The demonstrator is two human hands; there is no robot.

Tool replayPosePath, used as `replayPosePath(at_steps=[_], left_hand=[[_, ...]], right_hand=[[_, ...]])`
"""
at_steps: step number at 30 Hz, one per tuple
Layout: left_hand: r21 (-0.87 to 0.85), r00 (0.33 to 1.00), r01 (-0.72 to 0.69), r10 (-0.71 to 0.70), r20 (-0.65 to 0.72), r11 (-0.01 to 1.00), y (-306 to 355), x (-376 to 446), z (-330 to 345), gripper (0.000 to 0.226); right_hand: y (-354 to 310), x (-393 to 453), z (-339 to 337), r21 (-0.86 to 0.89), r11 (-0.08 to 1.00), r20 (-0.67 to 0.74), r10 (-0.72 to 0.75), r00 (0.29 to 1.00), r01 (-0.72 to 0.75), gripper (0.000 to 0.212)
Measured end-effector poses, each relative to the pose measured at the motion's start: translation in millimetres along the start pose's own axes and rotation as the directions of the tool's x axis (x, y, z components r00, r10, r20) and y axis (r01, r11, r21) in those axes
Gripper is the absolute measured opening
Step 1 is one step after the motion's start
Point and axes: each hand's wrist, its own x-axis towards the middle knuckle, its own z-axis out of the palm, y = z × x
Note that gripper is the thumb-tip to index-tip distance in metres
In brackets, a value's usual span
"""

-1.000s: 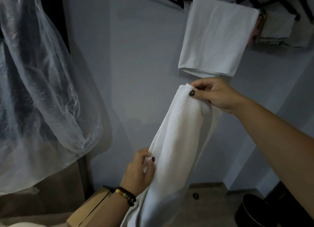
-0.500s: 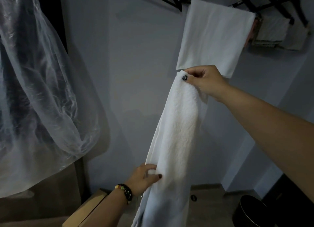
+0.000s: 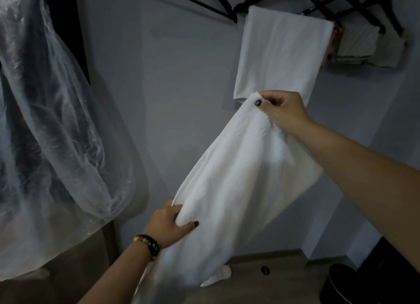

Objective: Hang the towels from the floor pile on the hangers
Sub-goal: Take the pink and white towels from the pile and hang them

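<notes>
Open air before the bare wall (image 3: 177,80), between the plastic sheet (image 3: 52,126) at left and the held towel (image 3: 238,181), gives passage upward. Overhead, dark hanger arms (image 3: 204,5) cross the approach. A hung towel (image 3: 279,55) fills the rail's near end, folded cloths (image 3: 361,46) just beside it. A black bin (image 3: 345,285) occupies the floor's right corner.

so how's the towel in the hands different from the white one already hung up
The held towel is off any hanger, stretched at a slant between the right hand pinching its top and the left hand gripping its lower edge; the hung towel is draped over a black hanger. The held one is creased and loose; the hung one is folded flat. Both are plain white.
</notes>
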Motion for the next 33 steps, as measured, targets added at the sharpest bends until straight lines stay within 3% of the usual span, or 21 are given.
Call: replayPosePath(at_steps=[6,8,12,18,21,25,29,31,33], left_hand=[[-0.397,0.953,0.196,-0.078,0.294,0.897,41.0,10.2,-39.5,0.039],[-0.382,0.935,0.232,-0.096,0.342,0.895,46.4,9.8,-40.6,0.046],[-0.332,0.924,0.189,-0.053,0.378,0.924,51.3,1.2,-34.5,0.035],[-0.191,0.857,0.104,0.010,0.515,0.976,77.0,-16.3,-13.2,0.040],[-0.188,0.880,0.081,0.019,0.474,0.979,79.3,-21.5,-8.0,0.049],[-0.290,0.941,0.176,-0.074,0.331,0.941,71.3,-25.5,-15.5,0.050],[-0.246,0.920,0.070,0.033,0.391,0.967,70.9,-27.7,-18.9,0.028],[-0.258,0.904,0.027,0.086,0.418,0.966,71.0,-27.8,-19.7,0.032],[-0.255,0.905,0.084,0.034,0.424,0.963,66.5,-28.1,-21.9,0.050]], right_hand=[[-48.9,-9.9,24.2,0.176,0.978,0.170,-0.140,0.976,0.109,0.020],[-58.6,-7.2,25.7,0.204,0.972,0.198,-0.159,0.967,0.118,0.021],[-56.0,0.0,8.8,0.153,0.982,0.205,-0.137,0.969,0.107,0.020],[-36.0,-4.1,-7.9,0.072,0.995,0.204,-0.085,0.975,0.072,0.017],[-25.6,-3.9,-15.7,0.023,0.998,0.179,-0.064,0.982,0.061,0.014],[-18.6,1.5,-29.7,0.000,0.999,0.071,-0.042,0.997,0.042,0.020],[-20.9,3.8,-29.3,0.009,0.998,0.096,-0.059,0.994,0.059,0.016],[-21.5,5.6,-25.1,0.000,0.997,0.124,-0.072,0.990,0.072,0.014],[-18.9,8.2,-22.1,-0.012,0.997,0.135,-0.078,0.988,0.081,0.012]])
